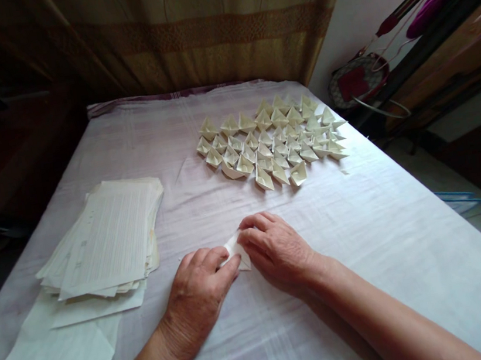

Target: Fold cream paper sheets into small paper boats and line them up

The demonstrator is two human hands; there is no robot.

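Head: sm. white folded paper (235,249)

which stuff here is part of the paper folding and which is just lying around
In the job: folded paper, touched by left hand and right hand; paper stack; paper boats.
Lying about: curtain; bag.

Folded paper (238,254) mostly covered (shape unclear), print on stacked sheets (106,239) too small to read
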